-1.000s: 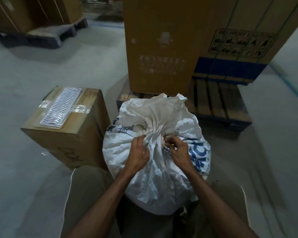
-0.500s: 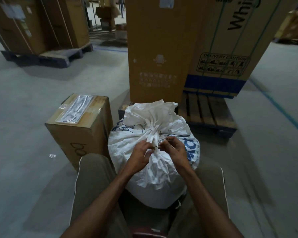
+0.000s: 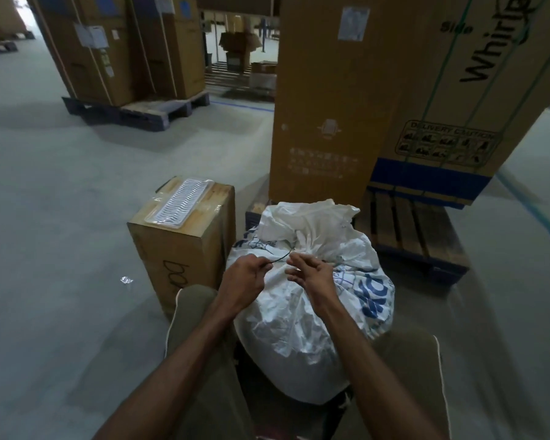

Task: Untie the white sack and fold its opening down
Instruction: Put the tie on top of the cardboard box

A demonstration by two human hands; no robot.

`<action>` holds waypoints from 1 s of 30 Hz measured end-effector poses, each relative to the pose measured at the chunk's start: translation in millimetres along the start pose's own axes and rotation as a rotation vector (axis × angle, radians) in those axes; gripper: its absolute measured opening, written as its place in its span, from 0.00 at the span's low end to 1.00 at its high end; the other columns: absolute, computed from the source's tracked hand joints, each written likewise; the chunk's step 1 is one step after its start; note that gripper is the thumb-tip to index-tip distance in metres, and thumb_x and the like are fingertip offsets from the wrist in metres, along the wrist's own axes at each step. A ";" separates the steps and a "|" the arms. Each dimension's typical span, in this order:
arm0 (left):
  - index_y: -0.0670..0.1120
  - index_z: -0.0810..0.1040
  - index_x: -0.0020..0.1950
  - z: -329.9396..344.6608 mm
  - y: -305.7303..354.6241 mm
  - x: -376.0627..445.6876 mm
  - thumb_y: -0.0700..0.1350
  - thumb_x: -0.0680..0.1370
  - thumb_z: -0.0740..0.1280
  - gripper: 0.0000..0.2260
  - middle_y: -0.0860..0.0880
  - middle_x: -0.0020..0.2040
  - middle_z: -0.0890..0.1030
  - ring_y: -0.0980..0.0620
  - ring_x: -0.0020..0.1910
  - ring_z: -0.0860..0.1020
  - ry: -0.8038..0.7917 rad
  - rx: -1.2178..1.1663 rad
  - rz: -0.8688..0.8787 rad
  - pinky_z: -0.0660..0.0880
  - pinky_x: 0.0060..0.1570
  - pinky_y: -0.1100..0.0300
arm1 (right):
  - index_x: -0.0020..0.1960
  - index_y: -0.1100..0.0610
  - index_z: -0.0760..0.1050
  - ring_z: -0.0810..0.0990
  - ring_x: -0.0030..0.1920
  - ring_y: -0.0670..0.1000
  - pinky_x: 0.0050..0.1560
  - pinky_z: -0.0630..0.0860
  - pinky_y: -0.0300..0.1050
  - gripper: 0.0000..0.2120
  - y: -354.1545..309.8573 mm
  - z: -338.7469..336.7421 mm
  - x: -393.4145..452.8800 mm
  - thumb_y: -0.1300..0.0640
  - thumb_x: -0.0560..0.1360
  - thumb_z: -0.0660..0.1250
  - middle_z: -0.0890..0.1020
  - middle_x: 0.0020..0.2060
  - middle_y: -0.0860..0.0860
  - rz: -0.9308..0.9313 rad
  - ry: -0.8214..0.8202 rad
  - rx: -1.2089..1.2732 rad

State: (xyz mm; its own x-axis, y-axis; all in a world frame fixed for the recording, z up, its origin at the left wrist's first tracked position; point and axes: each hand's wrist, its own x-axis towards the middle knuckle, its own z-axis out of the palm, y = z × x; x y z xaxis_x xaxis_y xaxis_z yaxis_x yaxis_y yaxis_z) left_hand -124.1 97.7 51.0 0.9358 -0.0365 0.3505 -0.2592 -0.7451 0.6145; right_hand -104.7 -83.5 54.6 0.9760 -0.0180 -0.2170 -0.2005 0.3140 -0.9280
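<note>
A full white sack (image 3: pixel 305 319) with blue print stands between my knees, its neck gathered and its loose top flopped toward the back. A thin dark tie string (image 3: pixel 280 258) runs from the gathered neck to my left hand (image 3: pixel 245 281), which pinches its end and holds it out to the left. Just right of the neck, my right hand (image 3: pixel 313 274) hovers with curled fingers, a little apart, close to the knot; I cannot see anything in it.
A small cardboard box (image 3: pixel 185 242) with a white wavy-patterned pack on top stands left of the sack. Behind it a tall appliance carton (image 3: pixel 337 100) sits on a wooden pallet (image 3: pixel 416 230). More cartons on a pallet (image 3: pixel 134 52) stand far left on the grey floor.
The camera view has tilted up. My left hand has drawn the string end out to the left, away from the neck. My right hand has eased off the gathered cloth.
</note>
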 end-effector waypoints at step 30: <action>0.47 0.85 0.52 -66.3 -246.4 203.5 0.47 0.78 0.72 0.06 0.49 0.48 0.85 0.51 0.49 0.77 0.291 0.371 -0.554 0.81 0.49 0.52 | 0.51 0.55 0.76 0.86 0.40 0.53 0.43 0.85 0.52 0.19 50.4 324.0 325.5 0.50 0.68 0.81 0.84 0.45 0.57 -0.009 -0.113 -0.653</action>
State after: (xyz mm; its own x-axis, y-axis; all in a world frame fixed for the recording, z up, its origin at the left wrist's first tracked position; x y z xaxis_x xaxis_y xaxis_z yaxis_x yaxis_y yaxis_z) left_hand 114.4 318.0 17.8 0.7913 0.5518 0.2632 0.3805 -0.7815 0.4945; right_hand 230.4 234.0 35.4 0.9736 0.0928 -0.2085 -0.1681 -0.3259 -0.9303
